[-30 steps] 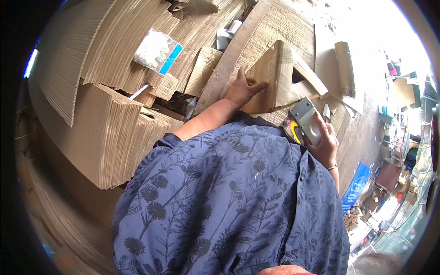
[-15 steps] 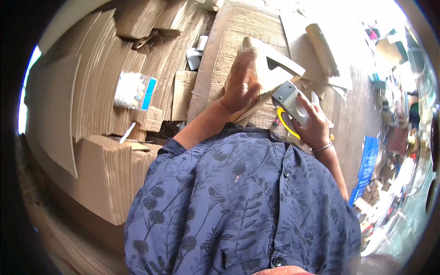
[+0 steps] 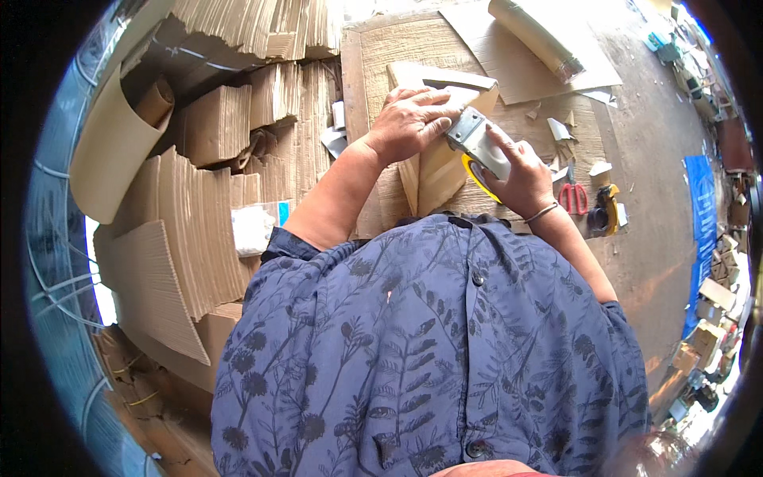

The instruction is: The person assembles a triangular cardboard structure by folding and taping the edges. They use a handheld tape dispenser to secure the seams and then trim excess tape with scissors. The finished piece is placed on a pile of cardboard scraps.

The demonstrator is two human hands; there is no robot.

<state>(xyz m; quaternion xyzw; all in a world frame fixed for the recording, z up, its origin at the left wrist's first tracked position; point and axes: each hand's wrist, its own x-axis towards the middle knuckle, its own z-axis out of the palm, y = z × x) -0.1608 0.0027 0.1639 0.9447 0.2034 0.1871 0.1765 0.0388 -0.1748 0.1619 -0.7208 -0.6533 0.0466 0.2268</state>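
Note:
A brown cardboard carton [image 3: 442, 171] with raised flaps lies in front of me on the wooden board. My left hand [image 3: 412, 123] rests flat on its upper flap, the fingers stretched toward the right and the thumb apart. In my right hand [image 3: 520, 179] is a grey and white staple gun [image 3: 477, 141], wrapped by the fingers. Its metal head touches or nearly touches the carton flap, close to my left thumb. Just below the tool shows a yellow ring-shaped thing [image 3: 479, 179], partly hidden by the right hand; its kind is unclear.
Right of my hand lie red-handled scissors [image 3: 572, 197] and a yellow and black tape dispenser [image 3: 606, 211]. A brown roll [image 3: 536, 40] rests on a cardboard sheet [image 3: 509, 83]. Cardboard stacks [image 3: 187, 230] and a clear bag of white pieces [image 3: 256, 229] stand left.
My left hand, blurred and upright against the carton before, now lies flat over its flap. The staple gun has moved up and left with my right hand. My view has shifted, revealing the scissors.

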